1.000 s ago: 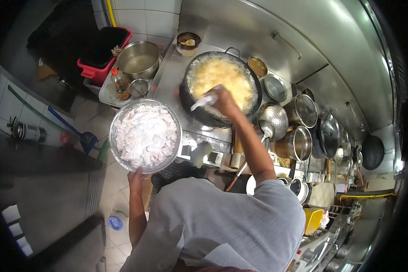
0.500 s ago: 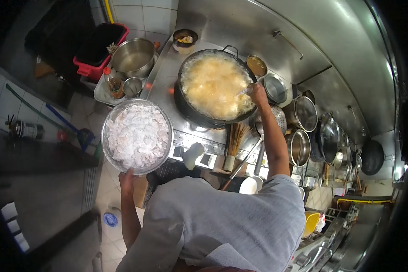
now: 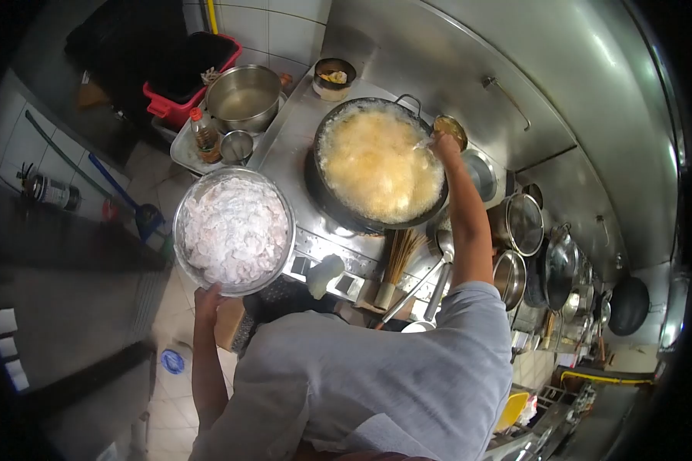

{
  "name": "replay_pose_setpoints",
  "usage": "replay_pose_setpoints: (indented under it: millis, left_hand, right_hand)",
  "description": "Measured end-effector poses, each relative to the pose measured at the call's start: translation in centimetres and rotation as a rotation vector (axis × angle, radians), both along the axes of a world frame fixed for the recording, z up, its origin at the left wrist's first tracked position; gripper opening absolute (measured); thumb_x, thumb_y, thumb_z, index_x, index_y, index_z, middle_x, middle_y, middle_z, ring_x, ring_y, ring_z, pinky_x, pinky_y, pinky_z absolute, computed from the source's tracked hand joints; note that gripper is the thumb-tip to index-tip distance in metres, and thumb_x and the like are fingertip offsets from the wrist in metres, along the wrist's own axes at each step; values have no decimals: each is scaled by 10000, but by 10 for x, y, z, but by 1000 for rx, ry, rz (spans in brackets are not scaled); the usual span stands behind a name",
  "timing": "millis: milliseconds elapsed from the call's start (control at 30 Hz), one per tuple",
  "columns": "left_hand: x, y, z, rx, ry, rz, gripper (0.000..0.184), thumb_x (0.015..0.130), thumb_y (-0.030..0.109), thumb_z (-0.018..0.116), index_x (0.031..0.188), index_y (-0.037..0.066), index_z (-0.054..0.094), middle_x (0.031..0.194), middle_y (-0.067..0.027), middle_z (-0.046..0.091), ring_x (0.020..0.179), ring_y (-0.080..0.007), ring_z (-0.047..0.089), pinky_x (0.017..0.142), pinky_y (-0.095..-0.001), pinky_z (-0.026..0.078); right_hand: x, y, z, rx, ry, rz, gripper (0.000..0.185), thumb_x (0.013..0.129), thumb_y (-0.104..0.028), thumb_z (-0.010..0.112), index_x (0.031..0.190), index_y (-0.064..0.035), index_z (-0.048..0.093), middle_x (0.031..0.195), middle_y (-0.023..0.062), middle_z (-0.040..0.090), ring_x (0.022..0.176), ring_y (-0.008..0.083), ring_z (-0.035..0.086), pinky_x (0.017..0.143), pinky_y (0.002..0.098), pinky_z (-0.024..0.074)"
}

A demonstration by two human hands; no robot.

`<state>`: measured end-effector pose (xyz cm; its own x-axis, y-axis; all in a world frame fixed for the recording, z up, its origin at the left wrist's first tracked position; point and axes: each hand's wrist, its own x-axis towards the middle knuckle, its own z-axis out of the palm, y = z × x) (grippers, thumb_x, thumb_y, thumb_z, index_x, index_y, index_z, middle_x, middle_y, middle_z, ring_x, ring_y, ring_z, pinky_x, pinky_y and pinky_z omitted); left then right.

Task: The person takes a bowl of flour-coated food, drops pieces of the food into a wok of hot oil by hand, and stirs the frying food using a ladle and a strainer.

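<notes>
A steel bowl (image 3: 291, 240) heaped with flour-coated pieces (image 3: 234, 223) is at the left, beside the stove. My left hand (image 3: 207, 298) grips its near rim, thumb at the edge. On the stove a large black wok (image 3: 315, 188) is full of bubbling, foaming golden oil (image 3: 380, 157). My right hand (image 3: 445, 146) is closed at the wok's right edge around a utensil (image 3: 423, 144). Only a short, pale metallic bit of it shows; its head is hidden in the foam, so I cannot tell its kind.
A bamboo brush (image 3: 400, 257) and a long-handled ladle (image 3: 444, 243) lie in front of the wok. At the back left stand a steel pot (image 3: 244, 100), a red-capped bottle (image 3: 204, 137) and a red bin (image 3: 161, 110). Strainers (image 3: 521, 224) and pans line the right.
The view has shifted, so the wok appears slightly lower and further right. My right hand has stayed near the wok's right edge, and my left hand keeps hold of the bowl.
</notes>
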<state>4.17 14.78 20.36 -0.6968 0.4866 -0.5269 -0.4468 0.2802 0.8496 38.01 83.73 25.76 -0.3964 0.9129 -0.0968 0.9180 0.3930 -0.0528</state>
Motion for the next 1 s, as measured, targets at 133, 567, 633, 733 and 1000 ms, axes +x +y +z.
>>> replay_pose_setpoints:
  millis: [133, 567, 633, 733, 1000]
  left_hand:
    - [0, 0, 8, -3, -73, -21, 483, 820, 196, 642, 1173, -106, 509, 1070, -192, 615, 888, -293, 656, 738, -369, 561]
    - [-1, -4, -2, 98, -65, -4, 429, 851, 189, 627, 1208, -27, 527, 1093, -118, 632, 927, -243, 643, 801, -376, 539]
    - [-6, -10, -14, 1, -82, -16, 399, 890, 167, 587, 1218, -52, 524, 1098, -141, 630, 932, -233, 639, 787, -346, 536]
    - [-7, -12, -16, 84, -127, 6, 390, 892, 186, 592, 1200, -48, 539, 1081, -128, 638, 912, -216, 639, 764, -328, 532]
    - [-7, -11, -16, 90, -111, -31, 386, 859, 243, 633, 1148, -9, 591, 1020, -84, 659, 869, -174, 637, 716, -312, 510]
  right_hand:
    - [-9, 23, -26, 106, 128, 19, 341, 828, -320, 629, 1069, -78, 636, 979, 210, 665, 923, 376, 645, 801, 462, 516]
    - [-47, -204, 161, -13, 594, 239, 162, 855, -134, 622, 955, -10, 654, 853, 187, 669, 777, 328, 655, 678, 388, 502]
    - [-83, -257, 135, -236, 790, 406, 201, 771, 20, 676, 969, -15, 664, 907, 130, 680, 797, 219, 661, 710, 317, 512]
    - [-143, -328, 88, -265, 700, 776, 289, 746, -23, 669, 1034, -43, 661, 990, 168, 666, 892, 296, 654, 774, 358, 519]
    - [-252, -468, -5, -385, 293, 593, 891, 676, -268, 806, 1425, -178, 332, 1252, 292, 395, 1071, 465, 496, 915, 451, 456]
